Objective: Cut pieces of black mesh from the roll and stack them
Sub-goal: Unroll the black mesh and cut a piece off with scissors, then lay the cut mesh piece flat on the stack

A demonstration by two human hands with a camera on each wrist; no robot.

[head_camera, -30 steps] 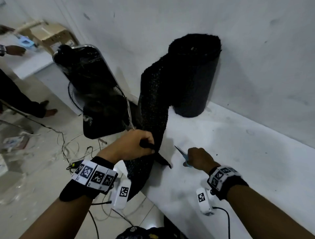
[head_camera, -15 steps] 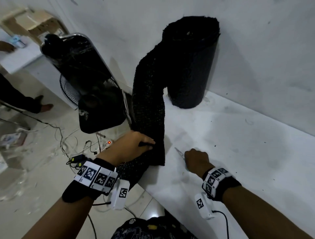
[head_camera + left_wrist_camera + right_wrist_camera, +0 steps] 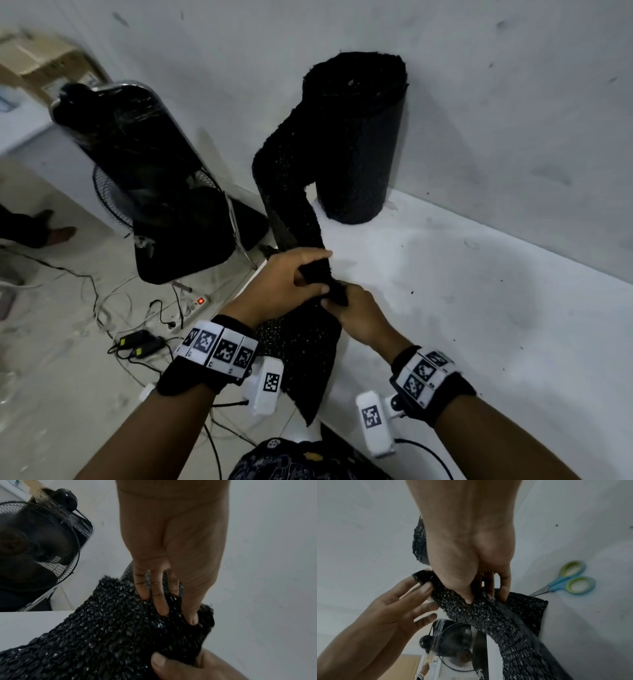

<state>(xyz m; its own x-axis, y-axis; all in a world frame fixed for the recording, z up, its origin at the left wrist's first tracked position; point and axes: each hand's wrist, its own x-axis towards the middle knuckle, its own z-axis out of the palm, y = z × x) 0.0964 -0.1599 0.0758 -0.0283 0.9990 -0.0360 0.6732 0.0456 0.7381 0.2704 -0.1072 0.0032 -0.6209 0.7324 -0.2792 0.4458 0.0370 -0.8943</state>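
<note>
1. White tabletop (image 3: 479,308) is carrying the whole job, running along the wall with its left edge dropping off toward the floor.
2. Black mesh roll (image 3: 356,137) is standing upright at the back of the table against the wall, feeding a loose strip (image 3: 284,205) that is trailing forward to the hands and hanging over the table edge.
3. Off the table to the left, a black fan (image 3: 154,192) is sitting on the floor beside some cables.
4. Left hand (image 3: 284,287) is curling its fingers and thumb round the bunched strip, gripping it from the left.
5. Right hand (image 3: 359,318) is pinching the same strip just beside the left — thumb on top, fingers tucked under, as the right wrist view shows.
6. Scissors (image 3: 565,580), blue with green-lined loops, are lying on the table near the right hand, with nobody holding them.

Judging from this, the person is gathering and straightening the free end — measuring out a piece — and the cutting itself is not yet under way. The next move is likely calling for the right hand to let go, pick up the scissors, and cut across while the left keeps the mesh taut.
</note>
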